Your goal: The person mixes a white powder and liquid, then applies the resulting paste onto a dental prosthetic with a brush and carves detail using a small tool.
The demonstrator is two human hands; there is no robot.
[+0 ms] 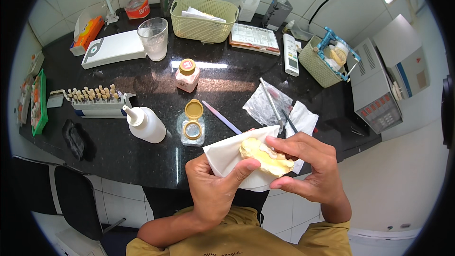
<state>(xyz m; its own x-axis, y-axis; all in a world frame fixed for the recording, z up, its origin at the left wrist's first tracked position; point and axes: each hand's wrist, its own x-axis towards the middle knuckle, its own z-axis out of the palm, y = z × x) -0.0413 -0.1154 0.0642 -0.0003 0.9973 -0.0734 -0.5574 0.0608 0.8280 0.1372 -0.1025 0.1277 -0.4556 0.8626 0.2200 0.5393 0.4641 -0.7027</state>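
Above the table's front edge, my left hand (211,180) holds a yellow dental cast (259,160) together with a folded white tissue (222,157) behind it, its thumb pressed on the cast's near side. My right hand (316,165) is curled around the cast's right end, its fingertips against a small pinkish-white piece (269,150) on the cast and its thumb at the lower edge. Just beyond them lies a lilac-handled brush or pen-like tool (222,117). An open small jar (193,132) with a gold flip lid stands to the left.
On the black countertop (218,83) are a white squeeze bottle (147,125), a pink-filled jar (187,77), a tooth shade guide (102,102) and a glass (154,40). Crumpled plastic (265,102) with metal instruments lies right. Baskets (201,23) stand behind; a blue articulator (327,42) sits at right.
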